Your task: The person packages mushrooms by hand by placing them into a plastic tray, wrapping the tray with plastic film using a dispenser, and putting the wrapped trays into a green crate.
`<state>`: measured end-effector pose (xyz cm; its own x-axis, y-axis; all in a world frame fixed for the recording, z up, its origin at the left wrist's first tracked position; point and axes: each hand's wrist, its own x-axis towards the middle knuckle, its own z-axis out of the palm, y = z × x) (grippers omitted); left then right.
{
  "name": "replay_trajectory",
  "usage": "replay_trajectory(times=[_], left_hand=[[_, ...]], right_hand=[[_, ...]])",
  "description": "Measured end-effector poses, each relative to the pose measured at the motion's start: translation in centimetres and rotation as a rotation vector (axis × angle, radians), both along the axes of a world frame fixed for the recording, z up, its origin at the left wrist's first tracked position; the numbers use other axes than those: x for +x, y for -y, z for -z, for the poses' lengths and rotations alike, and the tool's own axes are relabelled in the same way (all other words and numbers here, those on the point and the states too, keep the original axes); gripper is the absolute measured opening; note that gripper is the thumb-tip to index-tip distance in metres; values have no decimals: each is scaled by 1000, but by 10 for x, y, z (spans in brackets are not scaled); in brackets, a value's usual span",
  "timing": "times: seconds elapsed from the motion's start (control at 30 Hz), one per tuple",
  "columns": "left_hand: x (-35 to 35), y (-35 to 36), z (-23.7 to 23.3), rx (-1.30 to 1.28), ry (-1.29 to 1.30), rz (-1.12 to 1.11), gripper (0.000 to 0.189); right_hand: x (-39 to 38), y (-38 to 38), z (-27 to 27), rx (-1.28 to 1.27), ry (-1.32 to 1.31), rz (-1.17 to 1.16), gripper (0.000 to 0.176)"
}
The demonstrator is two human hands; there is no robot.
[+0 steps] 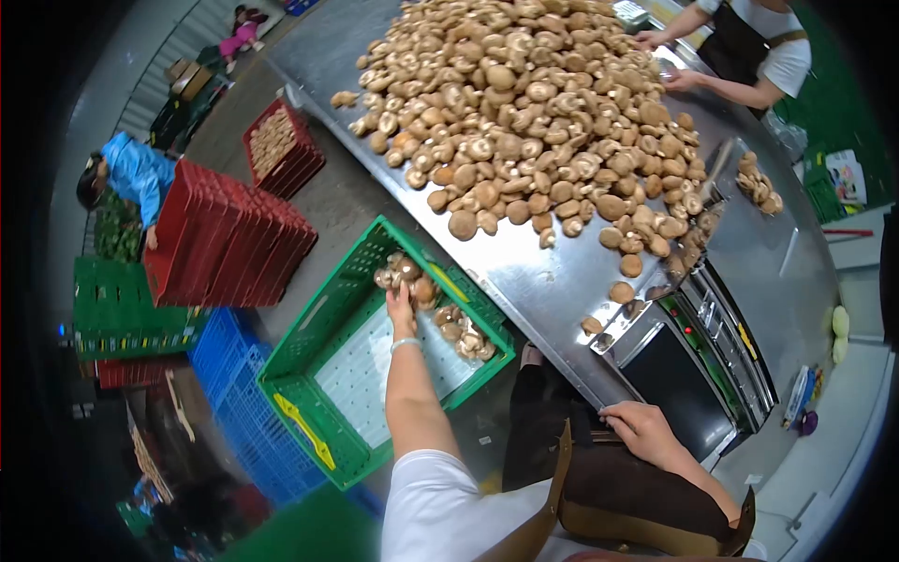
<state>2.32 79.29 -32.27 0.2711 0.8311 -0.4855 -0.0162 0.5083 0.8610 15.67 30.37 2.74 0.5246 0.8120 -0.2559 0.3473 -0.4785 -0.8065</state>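
My left hand (401, 311) reaches into a green plastic crate (328, 328) and grips a pack of mushrooms (408, 278) near the crate's far wall. Part of that pack is hidden by my fingers. Beside it in the crate lies a second pack of mushrooms (464, 334) with a shiny clear covering. At the near edge of the metal table (534, 290), my right hand (641, 431) rests with its fingers curled on the rim, next to a machine with a dark flat plate (670, 379).
A large heap of loose shiitake mushrooms (524, 112) covers the table's far part. Opposite, a co-worker's hands (688, 80) are beside the heap. Stacked red crates (229, 239), blue crates (248, 403) and a person in blue (139, 178) are at left.
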Motion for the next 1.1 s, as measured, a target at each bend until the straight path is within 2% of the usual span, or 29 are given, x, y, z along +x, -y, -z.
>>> replay_trajectory(times=[0.03, 0.07, 0.1, 0.13, 0.17, 0.2, 0.27, 0.3, 0.33, 0.37, 0.4, 0.47, 0.53, 0.57, 0.6, 0.63, 0.67, 0.7, 0.73, 0.77, 0.83, 0.87, 0.93, 1.0, 1.03, 1.1], left_hand=[[-6, -1, 15, 9, -102, 70, 50], [-11, -6, 44, 136, -195, 22, 55], [-19, -12, 68, 424, -435, 69, 56], [-12, -11, 50, 445, -626, 89, 54], [-15, -17, 56, 675, -711, 69, 46], [12, 5, -19, 540, -421, -93, 43], [29, -1, -70, 1001, -864, -169, 30], [56, 8, -106, 974, -572, -323, 31], [88, 33, -159, 1003, -594, -394, 37], [121, 57, -207, 1043, -467, -368, 36], [149, 69, -231, 1093, -275, -305, 33], [218, 100, -270, 950, 7, -40, 27], [303, 149, -301, 897, -87, 296, 24], [351, 179, -303, 772, 50, 414, 26], [399, 202, -295, 878, 49, 630, 28], [447, 223, -263, 635, 249, 876, 36], [484, 273, -290, 698, 254, 1072, 40], [523, 303, -283, 755, 192, 1293, 52], [553, 338, -287, 636, 224, 1456, 67], [587, 366, -277, 670, 262, 1527, 80], [645, 403, -257, 783, 154, 1672, 100], [664, 419, -262, 718, 99, 1730, 108], [707, 434, -232, 841, 13, 1859, 109], [723, 451, -227, 807, 147, 1971, 110], [724, 458, -230, 786, 216, 2024, 111], [707, 472, -246, 702, 177, 1941, 110]], right_hand=[[3, 1, 2, -2, 20, -18, 14], [9, 0, 2, 4, 61, -59, 14], [16, 1, 1, 5, 101, -91, 14], [23, 4, 0, 2, 142, -113, 14], [29, 7, 0, -6, 155, -131, 14], [35, 12, 2, -15, 168, -143, 15], [53, 28, 3, -5, 242, -149, 16], [62, 38, 3, 6, 298, -146, 17], [70, 48, 2, 15, 351, -148, 18], [81, 59, -2, 32, 406, -87, 20], [96, 71, -10, 26, 432, -27, 18], [124, 100, -9, 110, 484, 226, 15], [162, 134, -12, 129, 374, 528, 16], [183, 148, -17, 105, 306, 699, 16], [205, 168, -8, 150, 255, 830, 18], [230, 189, 7, 197, 200, 956, 20], [257, 208, 16, 243, 156, 1019, 26], [285, 225, 25, 289, 110, 1080, 32], [313, 239, 38, 277, 88, 1105, 45], [340, 252, 50, 264, 65, 1132, 59], [388, 261, 62, 179, 114, 1148, 73], [412, 263, 70, 136, 136, 1156, 80], [460, 267, 96, 196, 76, 1148, 93], [489, 257, 100, 232, 25, 1180, 93], [502, 255, 115, 220, 85, 1136, 93], [518, 247, 144, 200, 208, 1043, 93]])
